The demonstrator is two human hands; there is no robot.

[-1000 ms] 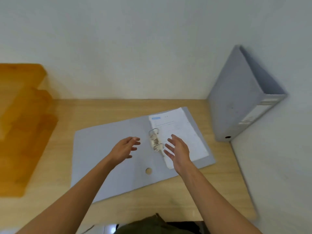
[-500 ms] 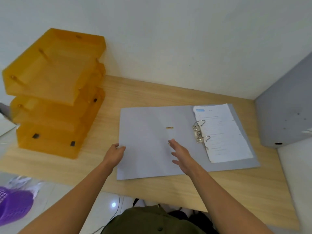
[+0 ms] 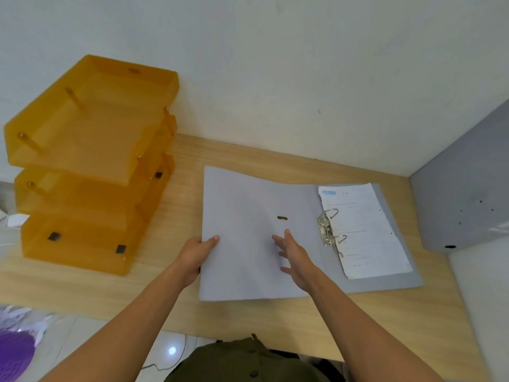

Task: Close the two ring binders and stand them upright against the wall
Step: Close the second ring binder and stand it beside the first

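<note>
A grey ring binder (image 3: 248, 205) lies open and flat on the wooden desk (image 3: 275, 318), its metal rings (image 3: 329, 230) standing open over a sheet of paper (image 3: 366, 230) on the right half. My left hand (image 3: 197, 250) grips the left edge of the binder's front cover, thumb on top. My right hand (image 3: 296, 256) hovers over the cover's middle, fingers spread, holding nothing. A second grey binder (image 3: 465, 199) is shut and stands in the right corner against the wall.
A stack of three orange letter trays (image 3: 88, 161) stands at the desk's left, close to the open binder's cover. The white wall (image 3: 275, 78) runs along the back. A purple basket (image 3: 13, 357) sits on the floor at lower left.
My left hand moved from above the binder's middle to its left edge and took hold of the cover. My right hand shifted left off the rings. The view swung left.
</note>
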